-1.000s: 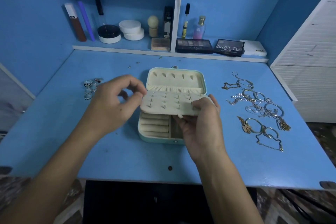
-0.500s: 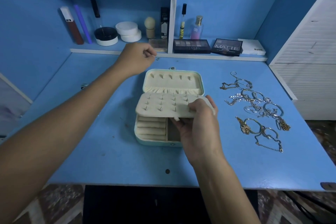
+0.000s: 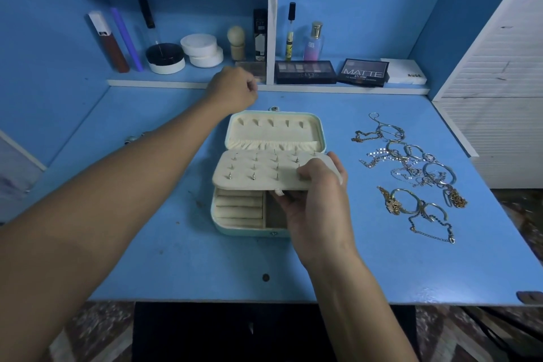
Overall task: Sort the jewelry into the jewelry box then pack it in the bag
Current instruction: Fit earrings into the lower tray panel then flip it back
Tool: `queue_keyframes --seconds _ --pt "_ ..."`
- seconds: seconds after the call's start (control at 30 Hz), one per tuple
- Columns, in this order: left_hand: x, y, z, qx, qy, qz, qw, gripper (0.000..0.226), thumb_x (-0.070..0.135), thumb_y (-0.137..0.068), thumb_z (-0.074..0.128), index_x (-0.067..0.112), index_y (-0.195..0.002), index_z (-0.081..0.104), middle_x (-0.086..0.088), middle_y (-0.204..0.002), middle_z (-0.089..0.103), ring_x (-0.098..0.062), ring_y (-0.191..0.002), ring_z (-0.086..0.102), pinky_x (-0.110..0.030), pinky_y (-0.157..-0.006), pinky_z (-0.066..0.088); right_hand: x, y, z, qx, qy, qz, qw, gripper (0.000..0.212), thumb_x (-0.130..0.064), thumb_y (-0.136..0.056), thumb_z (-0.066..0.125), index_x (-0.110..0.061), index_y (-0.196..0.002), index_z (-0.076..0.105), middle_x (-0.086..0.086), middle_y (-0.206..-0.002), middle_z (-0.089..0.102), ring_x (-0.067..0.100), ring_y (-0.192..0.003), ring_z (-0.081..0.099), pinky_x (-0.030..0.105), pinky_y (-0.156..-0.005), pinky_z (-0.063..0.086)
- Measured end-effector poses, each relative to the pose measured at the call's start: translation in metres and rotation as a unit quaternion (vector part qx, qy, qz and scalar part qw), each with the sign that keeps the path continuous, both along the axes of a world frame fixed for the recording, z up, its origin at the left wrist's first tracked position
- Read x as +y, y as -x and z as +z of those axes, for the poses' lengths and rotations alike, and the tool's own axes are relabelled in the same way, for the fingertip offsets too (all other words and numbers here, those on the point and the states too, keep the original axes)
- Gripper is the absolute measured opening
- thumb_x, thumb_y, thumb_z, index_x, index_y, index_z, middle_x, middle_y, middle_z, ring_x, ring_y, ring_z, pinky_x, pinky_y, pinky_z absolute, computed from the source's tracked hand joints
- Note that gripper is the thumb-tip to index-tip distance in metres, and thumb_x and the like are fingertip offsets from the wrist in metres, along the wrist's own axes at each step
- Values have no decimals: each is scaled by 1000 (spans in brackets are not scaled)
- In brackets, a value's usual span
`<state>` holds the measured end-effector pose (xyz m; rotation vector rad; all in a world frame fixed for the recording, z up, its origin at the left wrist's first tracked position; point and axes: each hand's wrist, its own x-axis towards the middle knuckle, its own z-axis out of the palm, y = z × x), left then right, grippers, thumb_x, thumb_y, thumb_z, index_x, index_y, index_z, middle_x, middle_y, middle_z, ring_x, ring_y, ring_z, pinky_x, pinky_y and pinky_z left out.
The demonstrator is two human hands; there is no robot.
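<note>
A mint jewelry box [image 3: 235, 230] lies open mid-table, its cream lid [image 3: 273, 129] tipped back. My right hand [image 3: 318, 206] grips the right edge of the box's cream earring panel [image 3: 255, 170], which is raised above the ring rolls and carries several studs. My left hand [image 3: 235, 88] reaches past the box to the table's back edge. Its fingers are curled and pinch at a tiny piece that I can barely make out. A heap of gold and silver chains, bangles and earrings [image 3: 411, 173] lies to the right of the box.
A few rings [image 3: 132, 138] peek out behind my left forearm at the table's left. The low shelf [image 3: 188, 82] behind holds makeup tubes, jars, a perfume bottle [image 3: 313, 41] and palettes [image 3: 305, 72]. A white louvred door [image 3: 505, 97] stands at the right.
My left hand left the earring panel and stretched to the table's back edge by the shelf. My right hand kept hold of the panel.
</note>
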<state>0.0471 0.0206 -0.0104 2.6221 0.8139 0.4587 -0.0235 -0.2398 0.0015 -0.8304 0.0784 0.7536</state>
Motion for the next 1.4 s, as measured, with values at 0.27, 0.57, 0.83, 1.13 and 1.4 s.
queue_keyframes --seconds 0.27,0.57,0.83,1.13,1.4 --pt "-5 -9 2 24 -19 69 997 17 16 -83 56 19 -85 73 -7 -107 68 -30 -99 63 -32 -72 49 0 0 1 -3 7 4 1000 55 -2 -89 42 -17 -142 40 8 -105 57 28 -91 57 31 -66 57" --pt "-9 -20 4 62 -46 149 986 27 19 -88 64 12 -114 68 -11 -123 60 -31 -108 62 -35 -76 47 0 -1 0 4 4 1 1000 56 -2 -89 43 -20 -142 40 9 -106 59 27 -91 60 37 -74 59" --pt "-10 -14 9 43 -15 135 990 21 26 -83 63 17 -99 72 -5 -109 67 -28 -99 63 -31 -70 46 1 0 0 4 5 -1 1000 56 -3 -89 43 -23 -142 40 8 -109 60 27 -92 60 36 -74 58" --pt "-7 -5 18 -80 79 93 989 13 18 -78 68 11 -85 76 -5 -95 73 -18 -87 65 -27 -74 52 0 0 -1 -11 1 0 1000 55 -1 -88 41 -15 -141 40 7 -99 56 27 -85 56 31 -62 54" --pt "-25 23 35 -118 102 -2 988 10 15 -80 66 18 -85 74 11 -72 66 4 -60 56 -7 -58 43 0 0 0 -9 0 1 1000 54 -1 -88 41 -16 -140 42 7 -99 56 27 -85 56 31 -60 53"
